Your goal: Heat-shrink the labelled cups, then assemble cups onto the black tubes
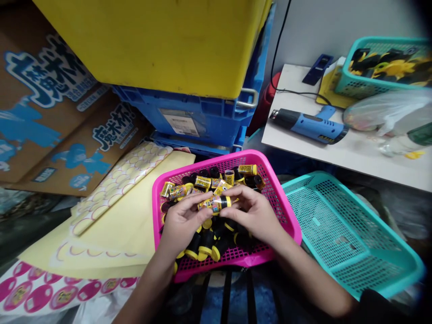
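Note:
A small black and yellow bottle (215, 204) in a colourful printed sleeve lies sideways between my two hands, above a pink basket (293, 225). The fingers of my left hand (184, 220) close on its left end. At the right end, by the black band and yellow cap, my right hand (258, 216) pinches it. Below, the basket holds many similar pieces. Sleeved ones (203, 182) lie mostly toward the far side, and bare black ones with yellow caps (205, 243) fill the near side.
A teal basket (381, 234) stands on the right. On the white table (371, 157) are a blue heat gun (310, 126) and a filled teal basket (347, 76). Blue crates (209, 112) and a yellow bin (158, 49) rise ahead; printed cartons (77, 121) and sticker sheets (124, 180) lie left.

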### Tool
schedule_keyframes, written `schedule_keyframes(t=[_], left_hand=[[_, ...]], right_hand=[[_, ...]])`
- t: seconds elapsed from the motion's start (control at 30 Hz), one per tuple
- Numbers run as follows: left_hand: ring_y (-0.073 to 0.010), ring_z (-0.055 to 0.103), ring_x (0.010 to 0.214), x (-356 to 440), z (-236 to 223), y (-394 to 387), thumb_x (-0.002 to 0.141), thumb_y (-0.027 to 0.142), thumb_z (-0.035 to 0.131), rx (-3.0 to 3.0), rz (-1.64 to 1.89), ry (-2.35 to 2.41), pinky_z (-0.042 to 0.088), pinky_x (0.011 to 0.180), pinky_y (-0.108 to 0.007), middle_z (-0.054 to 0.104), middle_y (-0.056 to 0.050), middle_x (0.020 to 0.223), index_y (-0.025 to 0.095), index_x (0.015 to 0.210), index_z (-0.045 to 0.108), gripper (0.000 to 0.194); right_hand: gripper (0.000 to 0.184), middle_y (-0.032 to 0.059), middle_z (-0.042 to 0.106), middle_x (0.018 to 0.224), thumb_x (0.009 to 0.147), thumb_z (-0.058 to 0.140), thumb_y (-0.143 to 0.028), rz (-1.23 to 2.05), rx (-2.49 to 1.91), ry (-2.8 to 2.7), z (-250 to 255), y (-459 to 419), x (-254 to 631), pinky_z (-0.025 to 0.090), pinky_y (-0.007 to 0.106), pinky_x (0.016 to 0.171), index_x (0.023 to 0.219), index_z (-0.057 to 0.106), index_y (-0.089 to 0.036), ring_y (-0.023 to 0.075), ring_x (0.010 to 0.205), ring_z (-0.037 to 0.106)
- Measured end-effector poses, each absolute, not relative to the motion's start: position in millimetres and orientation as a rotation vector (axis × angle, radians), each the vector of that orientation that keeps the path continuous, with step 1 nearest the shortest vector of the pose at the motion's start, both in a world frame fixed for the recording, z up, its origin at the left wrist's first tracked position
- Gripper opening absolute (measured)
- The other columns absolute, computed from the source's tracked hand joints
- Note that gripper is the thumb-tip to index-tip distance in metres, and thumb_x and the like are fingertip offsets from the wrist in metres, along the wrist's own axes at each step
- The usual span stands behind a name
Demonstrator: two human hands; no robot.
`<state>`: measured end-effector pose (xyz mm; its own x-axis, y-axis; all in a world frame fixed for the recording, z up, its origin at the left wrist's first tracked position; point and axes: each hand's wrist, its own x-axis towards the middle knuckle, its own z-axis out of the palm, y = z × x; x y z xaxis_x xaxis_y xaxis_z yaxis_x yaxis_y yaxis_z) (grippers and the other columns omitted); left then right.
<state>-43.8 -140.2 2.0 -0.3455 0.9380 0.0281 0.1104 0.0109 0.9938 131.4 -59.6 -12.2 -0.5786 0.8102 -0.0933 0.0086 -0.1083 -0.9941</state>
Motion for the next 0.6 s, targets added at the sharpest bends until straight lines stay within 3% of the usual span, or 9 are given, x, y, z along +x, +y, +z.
schedule_keyframes(t=[0.1,0.2,0.27,0.37,0.53,0.6], left_hand=[[-0.013,0.07,0.084,-37,7,-142,0.067,0.012,0.081,0.961,1.455,1.395,0.057,0.076,-0.019,0.076,0.001,0.088,0.026,0.087,0.078,0.025],[-0.0115,0.07,0.081,-32,7,-146,0.07,0.013,0.08,0.831,1.456,1.274,0.057,0.073,-0.018,0.076,0.001,0.089,0.024,0.088,0.077,0.022],[-0.0121,0.07,0.079,-28,5,-148,0.071,0.015,0.08,0.763,1.439,1.18,0.058,0.073,-0.021,0.075,0.0,0.09,0.023,0.089,0.076,0.02],[-0.0126,0.069,0.074,-23,-2,-148,0.07,0.019,0.083,0.676,1.442,1.111,0.058,0.07,-0.023,0.074,-0.001,0.085,0.02,0.087,0.075,0.02],[-0.0177,0.069,0.089,-10,-6,-150,0.068,0.026,0.084,0.655,1.474,1.157,0.054,0.089,-0.033,0.073,-0.005,0.094,0.016,0.09,0.071,0.027],[-0.0215,0.068,0.098,-5,-4,-152,0.069,0.029,0.083,0.705,1.469,1.178,0.05,0.098,-0.037,0.072,-0.006,0.101,0.016,0.094,0.07,0.031]], right_hand=[[0.04,0.0044,0.065,0.097,0.073,0.081,-0.046,1.879,-0.751,-1.486,-18,-65,132,0.051,0.023,0.069,0.101,0.069,-0.02,0.01,0.072,0.06],[0.034,0.0031,0.064,0.106,0.085,0.071,-0.046,2.097,-0.635,-1.304,-21,-68,132,0.051,0.021,0.076,0.111,0.069,-0.025,0.0087,0.082,0.061],[0.037,0.0024,0.063,0.105,0.085,0.071,-0.046,2.235,-0.611,-1.189,-21,-68,131,0.05,0.02,0.078,0.116,0.067,-0.028,0.0086,0.085,0.06],[0.038,0.0031,0.064,0.098,0.08,0.074,-0.051,2.341,-0.605,-1.1,-21,-68,131,0.051,0.021,0.073,0.107,0.068,-0.025,0.0097,0.081,0.059],[0.041,0.0051,0.065,0.104,0.07,0.079,-0.058,2.054,-0.831,-1.314,-35,-77,127,0.055,0.029,0.075,0.088,0.068,-0.023,0.0174,0.09,0.064],[0.051,0.0066,0.065,0.103,0.071,0.068,-0.073,1.793,-0.934,-1.378,-46,-87,104,0.057,0.034,0.075,0.086,0.067,-0.024,0.0221,0.095,0.065]])
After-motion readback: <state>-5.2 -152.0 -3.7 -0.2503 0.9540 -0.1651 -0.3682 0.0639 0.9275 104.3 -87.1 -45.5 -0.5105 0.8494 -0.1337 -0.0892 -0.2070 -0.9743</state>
